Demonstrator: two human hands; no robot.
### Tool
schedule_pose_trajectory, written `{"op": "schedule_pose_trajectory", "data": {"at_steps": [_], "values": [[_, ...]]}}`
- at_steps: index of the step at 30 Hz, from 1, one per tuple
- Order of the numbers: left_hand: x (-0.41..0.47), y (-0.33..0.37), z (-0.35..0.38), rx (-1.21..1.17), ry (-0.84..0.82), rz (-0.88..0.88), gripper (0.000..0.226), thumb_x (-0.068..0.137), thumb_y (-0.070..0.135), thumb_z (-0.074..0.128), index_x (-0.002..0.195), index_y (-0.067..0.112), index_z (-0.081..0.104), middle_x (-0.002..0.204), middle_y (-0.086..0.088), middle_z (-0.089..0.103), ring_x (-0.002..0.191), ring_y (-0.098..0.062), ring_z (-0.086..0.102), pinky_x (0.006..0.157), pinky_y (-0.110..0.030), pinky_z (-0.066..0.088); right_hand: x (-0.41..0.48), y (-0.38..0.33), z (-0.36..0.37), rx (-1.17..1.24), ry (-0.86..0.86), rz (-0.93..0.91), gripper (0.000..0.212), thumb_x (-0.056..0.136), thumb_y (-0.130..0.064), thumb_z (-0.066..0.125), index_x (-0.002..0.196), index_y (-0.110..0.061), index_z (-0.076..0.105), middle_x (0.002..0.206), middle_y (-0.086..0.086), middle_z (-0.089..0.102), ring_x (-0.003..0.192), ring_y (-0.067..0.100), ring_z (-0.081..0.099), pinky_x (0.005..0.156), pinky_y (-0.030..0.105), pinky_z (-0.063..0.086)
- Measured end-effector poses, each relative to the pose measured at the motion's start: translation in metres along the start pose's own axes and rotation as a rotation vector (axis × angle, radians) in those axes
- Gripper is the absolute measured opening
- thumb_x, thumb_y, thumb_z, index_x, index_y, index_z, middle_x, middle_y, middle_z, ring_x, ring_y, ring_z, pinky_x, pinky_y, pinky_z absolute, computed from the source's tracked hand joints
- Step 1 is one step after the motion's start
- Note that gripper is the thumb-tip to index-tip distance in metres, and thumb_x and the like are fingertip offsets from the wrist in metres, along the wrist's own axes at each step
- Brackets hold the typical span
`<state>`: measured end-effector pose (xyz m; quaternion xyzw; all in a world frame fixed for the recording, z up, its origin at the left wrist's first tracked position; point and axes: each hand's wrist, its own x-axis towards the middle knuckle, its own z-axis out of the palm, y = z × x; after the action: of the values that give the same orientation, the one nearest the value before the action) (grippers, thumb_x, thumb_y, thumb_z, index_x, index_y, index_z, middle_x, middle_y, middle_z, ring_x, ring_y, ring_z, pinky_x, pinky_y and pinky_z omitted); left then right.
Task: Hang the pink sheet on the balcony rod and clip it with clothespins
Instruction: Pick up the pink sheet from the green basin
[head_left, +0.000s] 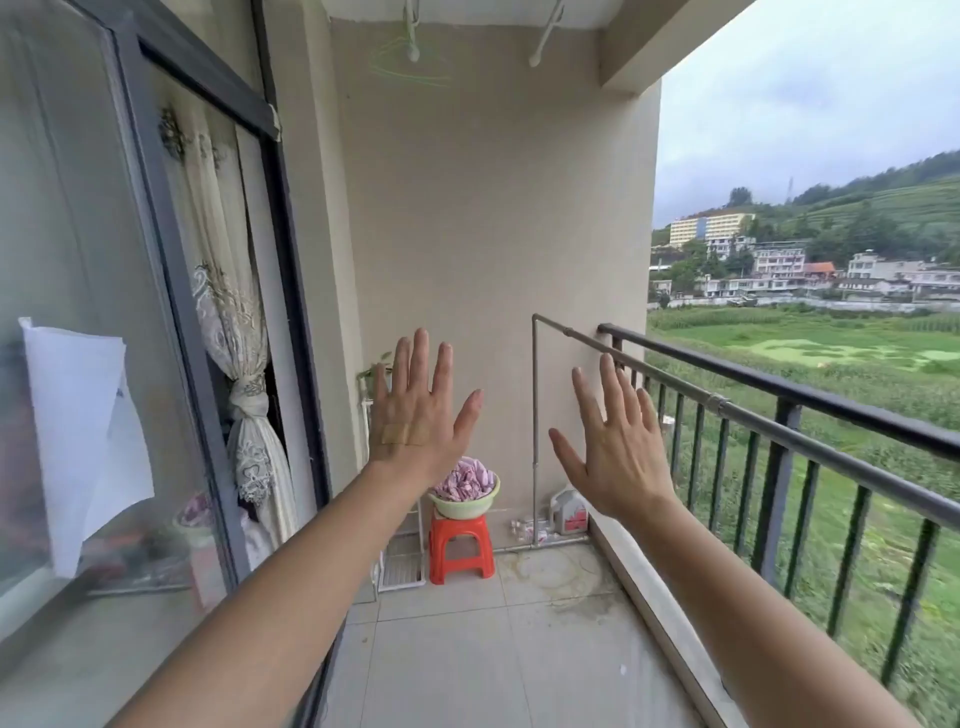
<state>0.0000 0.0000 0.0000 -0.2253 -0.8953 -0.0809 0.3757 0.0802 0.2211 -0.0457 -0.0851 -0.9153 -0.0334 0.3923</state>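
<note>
Left grip (415, 415), right grip (618, 457) spread, empty; pink sheet (467, 480) bundled in basin (462, 508) beyond, between them.

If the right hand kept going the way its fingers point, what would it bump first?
Probably the grey rod, which crosses just behind the fingers of the right hand in the picture. How far off it is I cannot tell; if the hand misses it, the beige wall comes next.
</note>
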Motion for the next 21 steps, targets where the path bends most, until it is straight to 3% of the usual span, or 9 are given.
{"op": "schedule_pose_trajectory", "data": {"at_steps": [5,11,15,21], "values": [[0.01,-0.034,0.096,-0.027,-0.074,-0.082,0.077,0.096,0.062,0.009,0.157,0.016,0.014,0.165,-0.012,0.0,0.152,-0.027,0.001,0.12,-0.051,0.011,0.022,-0.014,0.099,0.005,-0.08,0.002,0.078,0.098,-0.064,0.023,0.16,-0.02,0.009,0.166,0.017,0.003,0.152,0.034,0.016,0.121,0.051,0.018],[0.061,-0.104,0.21,-0.045,-0.16,-0.114,0.084,0.092,0.066,-0.003,0.157,0.016,0.014,0.165,-0.01,0.003,0.151,-0.026,0.005,0.121,-0.048,0.013,0.078,-0.026,0.22,-0.015,-0.227,0.018,0.078,0.098,-0.066,0.019,0.16,-0.023,0.001,0.166,0.013,-0.004,0.153,0.031,0.011,0.123,0.049,0.014],[0.106,-0.148,0.274,-0.065,-0.193,-0.147,0.083,0.093,0.066,0.0,0.156,0.015,0.022,0.164,-0.011,0.012,0.15,-0.027,0.013,0.119,-0.049,0.019,0.133,-0.024,0.282,-0.022,-0.253,0.085,0.078,0.097,-0.065,0.027,0.16,-0.022,0.009,0.166,0.014,0.005,0.151,0.032,0.019,0.121,0.049,0.02],[0.163,-0.191,0.377,-0.057,-0.302,-0.176,0.081,0.093,0.066,-0.001,0.157,0.018,0.013,0.165,-0.008,0.003,0.151,-0.026,0.01,0.12,-0.048,0.015,0.209,-0.027,0.377,-0.036,-0.31,0.092,0.079,0.097,-0.065,0.024,0.16,-0.021,0.005,0.166,0.014,0.002,0.152,0.031,0.016,0.121,0.047,0.02]]}}
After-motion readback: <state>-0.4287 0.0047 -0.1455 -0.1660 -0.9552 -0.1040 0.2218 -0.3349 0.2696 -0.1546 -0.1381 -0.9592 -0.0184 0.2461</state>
